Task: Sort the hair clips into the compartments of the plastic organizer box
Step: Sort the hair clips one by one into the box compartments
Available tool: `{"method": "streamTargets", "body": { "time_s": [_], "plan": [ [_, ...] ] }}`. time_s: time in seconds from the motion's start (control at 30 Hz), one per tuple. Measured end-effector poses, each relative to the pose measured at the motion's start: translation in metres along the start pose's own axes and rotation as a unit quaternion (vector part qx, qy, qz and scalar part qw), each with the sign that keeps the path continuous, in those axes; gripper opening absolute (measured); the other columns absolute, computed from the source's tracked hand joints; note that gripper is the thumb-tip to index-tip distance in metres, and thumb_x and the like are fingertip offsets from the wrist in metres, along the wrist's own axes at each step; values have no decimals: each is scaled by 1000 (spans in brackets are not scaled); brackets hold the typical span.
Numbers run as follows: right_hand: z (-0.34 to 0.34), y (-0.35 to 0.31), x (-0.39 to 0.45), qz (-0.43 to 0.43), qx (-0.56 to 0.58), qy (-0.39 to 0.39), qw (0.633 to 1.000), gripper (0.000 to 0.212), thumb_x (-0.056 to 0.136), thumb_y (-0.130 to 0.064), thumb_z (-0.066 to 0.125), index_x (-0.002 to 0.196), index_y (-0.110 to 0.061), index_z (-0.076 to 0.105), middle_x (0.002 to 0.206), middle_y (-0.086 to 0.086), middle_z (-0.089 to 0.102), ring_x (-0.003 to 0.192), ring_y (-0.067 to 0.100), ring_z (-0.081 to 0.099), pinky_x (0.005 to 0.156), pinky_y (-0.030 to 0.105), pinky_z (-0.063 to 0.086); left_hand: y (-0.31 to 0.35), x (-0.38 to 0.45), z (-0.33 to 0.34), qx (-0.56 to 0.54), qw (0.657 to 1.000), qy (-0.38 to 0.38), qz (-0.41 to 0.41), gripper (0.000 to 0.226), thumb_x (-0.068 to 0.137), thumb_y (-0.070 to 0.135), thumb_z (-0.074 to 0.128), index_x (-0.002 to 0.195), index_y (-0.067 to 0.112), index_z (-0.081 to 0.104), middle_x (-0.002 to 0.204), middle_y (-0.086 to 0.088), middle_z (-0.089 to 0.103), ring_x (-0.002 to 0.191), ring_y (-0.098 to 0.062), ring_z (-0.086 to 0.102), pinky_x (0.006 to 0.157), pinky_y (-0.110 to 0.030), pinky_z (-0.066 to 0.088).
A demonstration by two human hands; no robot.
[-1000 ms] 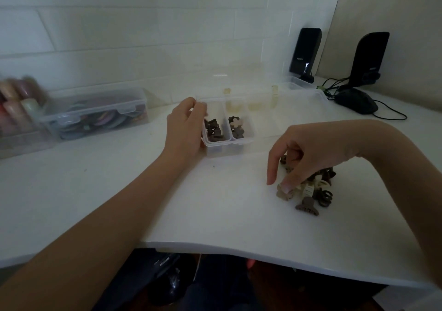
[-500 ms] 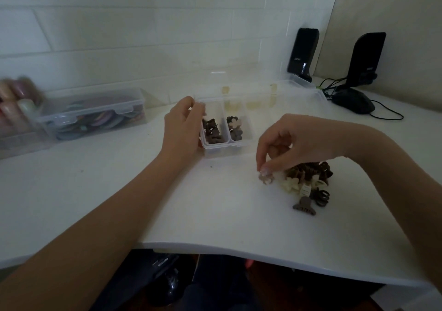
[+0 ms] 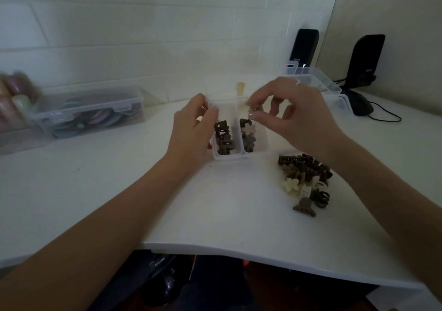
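Brown clip (image 3: 256,108) pinched in the right hand (image 3: 290,117) hangs over the organizer box (image 3: 239,158) for dropping, while the left hand (image 3: 191,129) grips its side to steady it.

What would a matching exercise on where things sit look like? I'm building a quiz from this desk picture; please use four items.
Column 1:
1. clear plastic organizer box
2. loose pile of brown and cream hair clips
3. lidded clear case of colourful items
4. small brown clip pinched by the right hand

Column 2:
A. on the desk near the right forearm
B. above the organizer's second compartment
C. by the wall at far left
D. steadied by the left hand

Pairs: 1-D, 2-A, 3-C, 4-B
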State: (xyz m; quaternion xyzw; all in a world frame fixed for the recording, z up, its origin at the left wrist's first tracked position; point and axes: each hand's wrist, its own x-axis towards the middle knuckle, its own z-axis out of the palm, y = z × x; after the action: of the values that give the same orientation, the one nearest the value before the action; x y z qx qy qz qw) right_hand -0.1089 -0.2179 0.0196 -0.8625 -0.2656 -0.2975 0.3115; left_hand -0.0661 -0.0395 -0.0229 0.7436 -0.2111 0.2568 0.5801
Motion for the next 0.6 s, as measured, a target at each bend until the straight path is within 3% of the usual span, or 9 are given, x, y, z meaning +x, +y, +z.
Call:
{"method": "streamTargets", "body": {
  "time_s": [0.17, 0.33, 0.5, 0.6],
  "plan": [
    [16, 2, -5, -1, -36, 49, 998, 8, 73, -22, 78, 78, -17, 73, 80, -7, 68, 74, 11, 52, 67, 13, 40, 2, -1, 0, -8, 1000, -5, 6, 37, 93, 5, 46, 61, 19, 33, 58, 6, 35, 46, 1, 40, 40, -8, 34],
    [22, 7, -5, 14, -106, 48, 993, 14, 73, -26, 75, 86, -19, 76, 83, -1, 72, 81, 13, 47, 73, 36, 46, 3, -2, 0, 0, 1000, -3, 12, 38, 93, 5, 47, 61, 20, 32, 57, 6, 35, 44, 0, 37, 42, -7, 34],
    [21, 7, -3, -78, -198, -7, 977, 29, 87, -35, 51, 96, -21, 75, 89, -2, 69, 81, 24, 50, 70, 40, 41, 2, -1, -1, 10, 1000, 8, 4, 38, 93, 4, 45, 60, 17, 30, 55, 4, 32, 44, 0, 37, 42, -7, 33],
    [21, 10, -6, -70, -193, -21, 979, 25, 88, -30, 53, 104, -24, 72, 98, -8, 71, 87, 22, 52, 76, 38, 36, 1, 0, -2, 5, 1000, 9, -9, 32, 93, 6, 45, 63, 12, 34, 56, 3, 36, 44, -1, 36, 41, -8, 32]
  ]
}}
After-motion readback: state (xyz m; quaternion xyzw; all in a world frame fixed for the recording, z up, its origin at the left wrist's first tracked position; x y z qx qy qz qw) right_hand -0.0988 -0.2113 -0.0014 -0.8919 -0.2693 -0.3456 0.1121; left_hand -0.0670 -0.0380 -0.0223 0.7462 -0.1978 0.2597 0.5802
